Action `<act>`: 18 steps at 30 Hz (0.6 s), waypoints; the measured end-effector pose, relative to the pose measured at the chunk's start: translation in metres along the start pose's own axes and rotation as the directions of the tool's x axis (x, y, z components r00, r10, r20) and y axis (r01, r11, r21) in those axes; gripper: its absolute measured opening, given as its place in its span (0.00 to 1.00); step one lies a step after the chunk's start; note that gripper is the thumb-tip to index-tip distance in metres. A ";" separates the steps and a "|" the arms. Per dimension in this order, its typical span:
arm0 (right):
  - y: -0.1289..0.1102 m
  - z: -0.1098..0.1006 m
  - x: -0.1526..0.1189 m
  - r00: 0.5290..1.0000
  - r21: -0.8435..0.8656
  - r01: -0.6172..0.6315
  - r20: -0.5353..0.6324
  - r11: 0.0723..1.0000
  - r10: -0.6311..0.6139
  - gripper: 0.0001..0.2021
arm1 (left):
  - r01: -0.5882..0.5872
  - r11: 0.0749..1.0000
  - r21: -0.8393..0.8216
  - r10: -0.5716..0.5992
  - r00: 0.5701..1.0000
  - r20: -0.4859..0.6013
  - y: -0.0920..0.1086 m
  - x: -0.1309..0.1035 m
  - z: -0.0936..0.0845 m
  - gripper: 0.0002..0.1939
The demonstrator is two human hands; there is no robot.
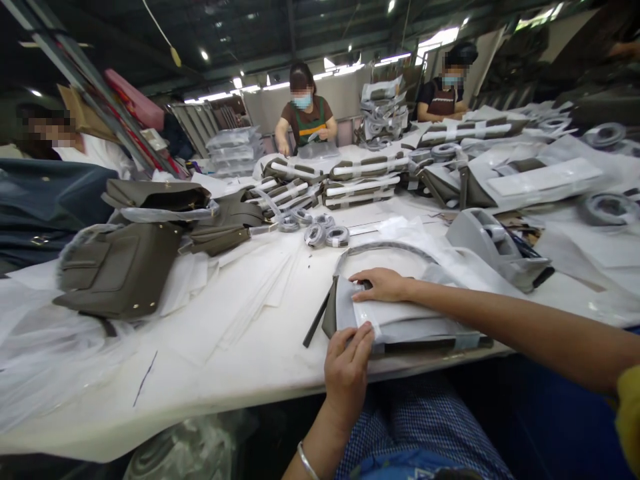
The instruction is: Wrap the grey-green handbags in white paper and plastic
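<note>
A flat handbag in dark grey-brown lies at the table's front edge, mostly covered by white wrapping sheets. Its handle, wrapped in clear film, arches on the far side. A narrow dark strap sticks out at its left end. My right hand rests on top of the bag, thumb and fingers apart, with a small dark part showing between them. My left hand presses its outstretched fingertips on the wrapping near the front left corner; its thumb is hidden.
A grey tape dispenser stands right of the bag. Wrapped strap coils lie beyond it. Unwrapped bags sit at left, paper sheets nearer. Stacked wrapped bags line the back, where co-workers work.
</note>
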State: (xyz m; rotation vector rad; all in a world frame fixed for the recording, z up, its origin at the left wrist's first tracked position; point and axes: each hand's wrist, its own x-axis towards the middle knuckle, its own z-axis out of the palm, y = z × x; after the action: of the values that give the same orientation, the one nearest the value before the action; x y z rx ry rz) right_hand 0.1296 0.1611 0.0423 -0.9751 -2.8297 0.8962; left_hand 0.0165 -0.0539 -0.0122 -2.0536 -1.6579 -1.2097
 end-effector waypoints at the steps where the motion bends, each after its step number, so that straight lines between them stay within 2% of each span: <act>1: 0.000 0.001 0.000 1.000 0.016 -0.008 -0.022 1.000 0.008 0.36 | 0.001 1.000 -0.002 -0.001 1.000 -0.003 0.000 0.000 0.000 0.19; 7: -0.003 0.003 0.007 0.989 0.061 -0.013 -0.149 0.998 0.022 0.22 | -0.054 0.999 0.007 0.054 0.998 -0.023 0.001 0.001 -0.003 0.21; 10: -0.004 -0.010 -0.003 0.977 0.052 -0.013 -0.214 0.999 0.024 0.20 | -0.046 0.998 -0.033 0.047 0.998 0.042 0.004 0.006 -0.014 0.22; 12: 0.003 -0.023 -0.026 0.951 0.008 -0.019 -0.308 1.000 0.021 0.20 | 0.003 0.992 -0.128 0.015 0.990 0.138 0.006 0.014 -0.028 0.21; 14: 0.019 -0.036 -0.061 0.894 -0.080 -0.083 -0.446 0.993 0.039 0.23 | 0.110 0.959 -0.260 -0.056 0.976 0.208 0.004 0.023 -0.043 0.17; 16: 0.042 -0.044 -0.101 0.823 -0.139 -0.262 -0.549 0.955 0.146 0.27 | 0.254 0.906 -0.339 -0.193 0.960 0.203 -0.006 0.034 -0.054 0.12; 18: 0.063 -0.042 -0.136 0.771 -0.114 -0.477 -0.530 0.871 0.353 0.32 | 0.419 0.845 -0.332 -0.385 0.908 0.166 -0.023 0.043 -0.053 0.12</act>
State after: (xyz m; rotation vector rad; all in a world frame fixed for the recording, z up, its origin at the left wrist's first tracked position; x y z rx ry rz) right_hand 0.2829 0.1456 0.0666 -1.6400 -2.3396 0.2300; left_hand -0.0274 -0.0500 0.0454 -2.0418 -2.1270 -1.6893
